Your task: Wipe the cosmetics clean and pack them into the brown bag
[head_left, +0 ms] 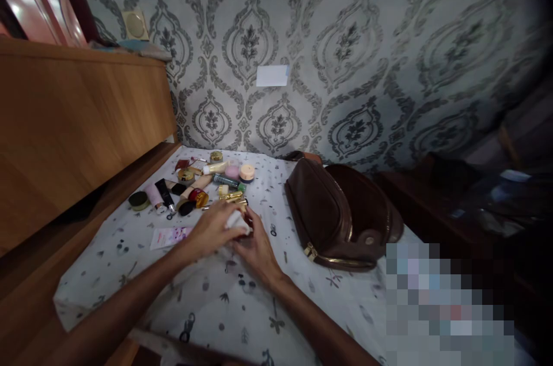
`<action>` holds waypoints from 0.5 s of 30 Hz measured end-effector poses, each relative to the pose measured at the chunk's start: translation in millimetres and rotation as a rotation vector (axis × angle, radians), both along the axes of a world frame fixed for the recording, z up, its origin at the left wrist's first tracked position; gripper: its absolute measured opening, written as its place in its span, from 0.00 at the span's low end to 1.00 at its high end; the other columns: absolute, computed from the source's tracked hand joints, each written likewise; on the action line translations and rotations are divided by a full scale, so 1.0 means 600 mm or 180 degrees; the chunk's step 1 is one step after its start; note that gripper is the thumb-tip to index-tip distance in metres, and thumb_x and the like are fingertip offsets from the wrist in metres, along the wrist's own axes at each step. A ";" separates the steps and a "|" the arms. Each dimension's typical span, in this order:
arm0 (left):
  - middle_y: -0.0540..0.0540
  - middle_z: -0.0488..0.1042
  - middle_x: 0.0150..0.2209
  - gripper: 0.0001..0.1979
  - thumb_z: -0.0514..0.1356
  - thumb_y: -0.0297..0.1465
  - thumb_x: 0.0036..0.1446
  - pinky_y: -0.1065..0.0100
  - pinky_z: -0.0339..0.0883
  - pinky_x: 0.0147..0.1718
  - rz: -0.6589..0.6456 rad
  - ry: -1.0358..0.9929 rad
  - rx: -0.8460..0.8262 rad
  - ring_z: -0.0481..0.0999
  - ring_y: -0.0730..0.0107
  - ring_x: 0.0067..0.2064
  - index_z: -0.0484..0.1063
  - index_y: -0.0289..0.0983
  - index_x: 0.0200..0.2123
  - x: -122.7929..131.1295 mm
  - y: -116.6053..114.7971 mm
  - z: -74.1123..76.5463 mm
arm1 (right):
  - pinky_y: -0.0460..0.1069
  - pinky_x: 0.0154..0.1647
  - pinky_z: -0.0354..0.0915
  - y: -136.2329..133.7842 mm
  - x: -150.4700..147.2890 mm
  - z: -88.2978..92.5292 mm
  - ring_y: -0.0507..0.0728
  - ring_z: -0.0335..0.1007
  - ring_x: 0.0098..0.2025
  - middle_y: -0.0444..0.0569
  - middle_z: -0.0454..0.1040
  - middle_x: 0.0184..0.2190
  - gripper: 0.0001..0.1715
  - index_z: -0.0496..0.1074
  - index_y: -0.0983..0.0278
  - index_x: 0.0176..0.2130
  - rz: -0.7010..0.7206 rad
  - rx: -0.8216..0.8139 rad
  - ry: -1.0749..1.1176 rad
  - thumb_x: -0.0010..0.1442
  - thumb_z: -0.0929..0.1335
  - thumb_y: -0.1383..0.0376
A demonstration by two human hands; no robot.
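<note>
Sweeping across from ten o'clock, hands at the clock's centre, we meet the light-brown wooden cabinet (86, 124)! Down onto the white printed cloth (207, 297), and between nine and ten sits a round dark-green-topped jar (139, 200), with a slim black tube (165, 194) at ten. Nine o'clock now, a flat white-and-purple packet (169, 237) lying by the left wrist, and at ten, closer in, a round red-and-amber container (198, 197). Here's the left hand (211, 229), fingers bent and closed on a small, blurry white wad (237, 221), dead centre over the cloth! Twelve o'clock, a round peach-topped jar (247, 173). Then the right hand (260, 251), fingers curved and partly open, just beside the wad; whether it grips anything, I can't tell. Three o'clock, a big dark-brown leather-look bag (315, 204) with gold-coloured zips
</note>
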State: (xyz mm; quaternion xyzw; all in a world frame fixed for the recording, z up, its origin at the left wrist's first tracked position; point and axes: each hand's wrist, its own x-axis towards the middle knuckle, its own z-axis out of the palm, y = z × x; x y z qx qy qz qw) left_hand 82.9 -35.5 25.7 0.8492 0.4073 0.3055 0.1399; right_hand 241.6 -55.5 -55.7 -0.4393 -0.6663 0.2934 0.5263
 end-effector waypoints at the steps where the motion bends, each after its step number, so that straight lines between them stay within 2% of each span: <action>1: 0.44 0.76 0.48 0.16 0.60 0.37 0.61 0.58 0.68 0.52 -0.0077 -0.0004 -0.0056 0.73 0.56 0.51 0.72 0.41 0.51 0.009 -0.019 -0.010 | 0.58 0.58 0.66 -0.004 0.004 0.001 0.63 0.67 0.58 0.57 0.66 0.60 0.46 0.55 0.62 0.65 0.0044 0.0020 -0.0060 0.50 0.72 0.67; 3: 0.46 0.77 0.46 0.13 0.56 0.35 0.64 0.61 0.70 0.50 -0.0168 0.0096 -0.0115 0.75 0.59 0.49 0.73 0.42 0.49 0.018 -0.040 -0.024 | 0.58 0.59 0.65 -0.015 0.015 0.002 0.63 0.69 0.57 0.55 0.70 0.56 0.43 0.60 0.63 0.62 0.0094 0.0021 -0.0220 0.48 0.72 0.68; 5: 0.48 0.78 0.47 0.13 0.52 0.32 0.66 0.64 0.70 0.51 -0.0103 0.0283 -0.0122 0.76 0.63 0.50 0.73 0.43 0.50 0.010 -0.034 -0.029 | 0.57 0.58 0.66 -0.028 0.028 0.002 0.63 0.70 0.55 0.54 0.72 0.53 0.41 0.64 0.64 0.59 0.0071 -0.0028 -0.0427 0.46 0.73 0.68; 8: 0.45 0.76 0.51 0.15 0.50 0.30 0.67 0.62 0.67 0.54 0.0417 0.0616 -0.0056 0.74 0.62 0.53 0.71 0.41 0.52 -0.026 0.014 -0.015 | 0.57 0.58 0.66 -0.042 0.041 0.005 0.63 0.71 0.54 0.53 0.73 0.51 0.37 0.67 0.63 0.56 -0.0046 -0.0210 -0.0646 0.47 0.74 0.65; 11: 0.38 0.72 0.51 0.16 0.50 0.32 0.66 0.55 0.67 0.51 0.1145 0.0967 0.0000 0.72 0.53 0.52 0.70 0.38 0.52 -0.068 0.074 0.007 | 0.58 0.59 0.65 -0.048 0.046 0.008 0.64 0.70 0.55 0.53 0.73 0.52 0.37 0.67 0.63 0.57 -0.0273 -0.0462 -0.0751 0.47 0.74 0.64; 13: 0.37 0.71 0.50 0.15 0.54 0.35 0.64 0.53 0.67 0.49 0.1402 0.1183 -0.0028 0.71 0.49 0.53 0.71 0.38 0.51 -0.087 0.103 0.013 | 0.59 0.59 0.65 -0.047 0.047 0.008 0.64 0.70 0.55 0.54 0.73 0.52 0.38 0.67 0.63 0.57 -0.0339 -0.0580 -0.0785 0.47 0.74 0.64; 15: 0.37 0.72 0.49 0.16 0.59 0.37 0.60 0.54 0.67 0.48 0.1496 0.1384 -0.0116 0.70 0.47 0.54 0.72 0.38 0.50 -0.097 0.121 0.010 | 0.59 0.58 0.66 -0.046 0.047 0.010 0.64 0.70 0.55 0.54 0.74 0.52 0.38 0.68 0.63 0.57 -0.0312 -0.0628 -0.0791 0.47 0.73 0.63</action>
